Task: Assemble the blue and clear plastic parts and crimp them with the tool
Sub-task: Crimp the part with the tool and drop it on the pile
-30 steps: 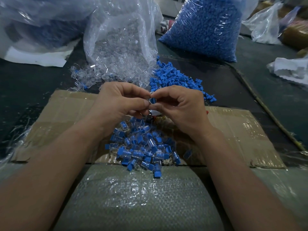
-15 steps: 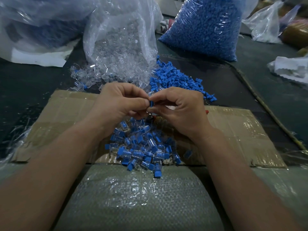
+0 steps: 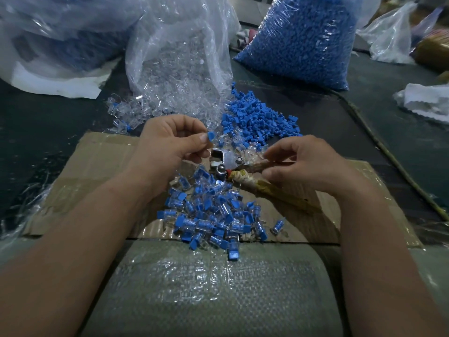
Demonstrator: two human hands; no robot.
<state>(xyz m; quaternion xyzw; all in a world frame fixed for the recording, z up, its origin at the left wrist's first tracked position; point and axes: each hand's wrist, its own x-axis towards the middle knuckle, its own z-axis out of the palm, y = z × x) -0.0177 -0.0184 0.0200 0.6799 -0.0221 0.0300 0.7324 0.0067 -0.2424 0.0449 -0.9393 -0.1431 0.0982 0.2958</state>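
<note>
Dark bench [image 3: 48,132] with a flattened sheet of cardboard [image 3: 97,164] on it carries the work, and both hands meet over the far middle of that sheet. The left hand [image 3: 170,144] pinches a blue piece [image 3: 211,137] between thumb and forefinger, its other fingers curled loosely under; only the blue end shows, so I cannot tell whether a clear shell is already on it. The right hand [image 3: 301,161] curls round the upper handle of the crimping tool [image 3: 226,160], fingers above and thumb below. The tool's long axis runs from its metal head, just near and right of the blue piece, out toward the near right, where the tape-wrapped lower handle lies on the cardboard. The head's mouth faces left, toward the left hand, and appears parted, so the coming move likely turns on the left hand, the nearer one, bringing the piece down and to the right into that mouth while the right hand squeezes. Just nearer than the tool lies a pile of finished pieces [image 3: 213,215], blue inside clear. Farther off, loose blue parts [image 3: 257,120] are heaped to the right, and clear parts [image 3: 131,113] spill from an open bag [image 3: 179,64] to the left. A full blue sack [image 3: 301,40] stands at the far right, and a woven sack [image 3: 213,288] lies nearest.
</note>
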